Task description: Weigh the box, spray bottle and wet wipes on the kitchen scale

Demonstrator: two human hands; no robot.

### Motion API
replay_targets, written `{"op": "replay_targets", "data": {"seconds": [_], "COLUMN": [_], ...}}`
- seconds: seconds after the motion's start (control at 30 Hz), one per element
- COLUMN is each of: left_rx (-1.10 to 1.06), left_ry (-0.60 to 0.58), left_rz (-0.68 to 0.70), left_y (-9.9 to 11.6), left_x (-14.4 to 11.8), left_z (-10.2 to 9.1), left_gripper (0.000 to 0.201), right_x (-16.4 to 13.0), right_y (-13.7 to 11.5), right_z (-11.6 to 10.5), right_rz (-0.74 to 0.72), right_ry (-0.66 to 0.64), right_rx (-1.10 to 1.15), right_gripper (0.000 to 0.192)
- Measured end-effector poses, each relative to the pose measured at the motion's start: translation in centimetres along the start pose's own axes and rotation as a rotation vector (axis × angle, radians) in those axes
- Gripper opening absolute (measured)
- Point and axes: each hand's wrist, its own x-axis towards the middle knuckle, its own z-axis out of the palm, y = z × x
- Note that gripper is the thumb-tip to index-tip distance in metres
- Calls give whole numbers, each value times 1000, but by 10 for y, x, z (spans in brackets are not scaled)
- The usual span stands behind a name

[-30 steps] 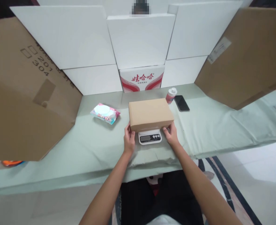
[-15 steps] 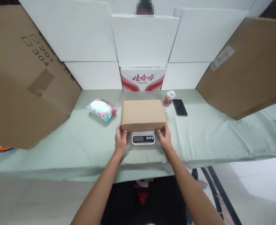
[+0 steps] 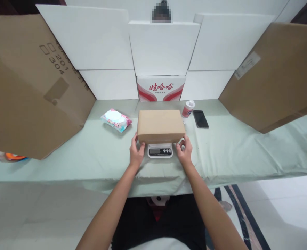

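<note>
A closed brown cardboard box (image 3: 161,125) rests on a small white kitchen scale (image 3: 160,151), hiding the weighing platform. Only the scale's front, with a dark display and several round buttons, shows below the box. My left hand (image 3: 137,151) is at the box's front left corner, fingers along the side and thumb by the lower front edge. At the front right corner, my right hand (image 3: 184,150) holds the box the same way, its thumb bent near the bottom edge. The fingertips of both hands are partly hidden by the box.
Left of the box lies a pack of wet wipes (image 3: 116,120). A white-capped bottle (image 3: 188,109) and a black phone (image 3: 200,119) are to its right. White panels (image 3: 163,48) and big cardboard sheets (image 3: 278,76) wall in the green-covered table (image 3: 226,149).
The view has shifted slightly, so things at left appear further right. The box stays on the scale, with both hands still at its front corners.
</note>
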Motion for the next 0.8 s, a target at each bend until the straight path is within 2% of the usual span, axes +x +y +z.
{"op": "replay_targets", "data": {"seconds": [0.47,0.8], "left_rx": [37,72], "left_ry": [-31,-71], "left_rz": [64,115], "left_y": [3,3], "left_x": [4,5], "left_z": [1,1], "left_gripper": [57,62], "right_x": [4,6], "right_y": [5,5], "right_z": [4,8], "right_rz": [67,65], "right_ry": [-35,-16], "right_rx": [34,37], "right_gripper": [48,47]}}
